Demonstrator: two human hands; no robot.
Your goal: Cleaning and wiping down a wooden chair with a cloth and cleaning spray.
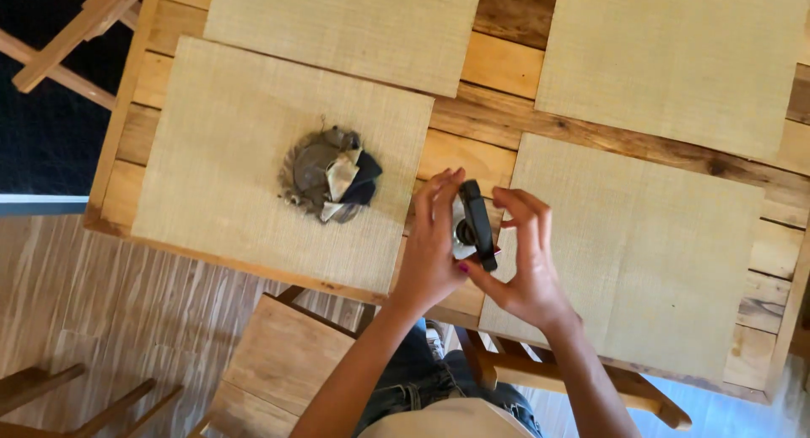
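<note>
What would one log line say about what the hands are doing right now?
left hand: grips small black-and-white gadget | right hand: steadies it | nearby: crumpled fabric bundle on woven placemat

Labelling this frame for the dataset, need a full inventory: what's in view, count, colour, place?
Wooden table: 1, light brown planks, fills the upper frame.
Woven placemats: 4, pale straw, laid across the table.
Small bundle of scraps: 1, grey, tan and dark, on the left placemat.
Small device: 1, black and white, held over the table edge.
Wooden chairs: several, light brown, around the table.
Left hand: 1, on the device's left side.
Right hand: 1, on the device's right side.
</note>
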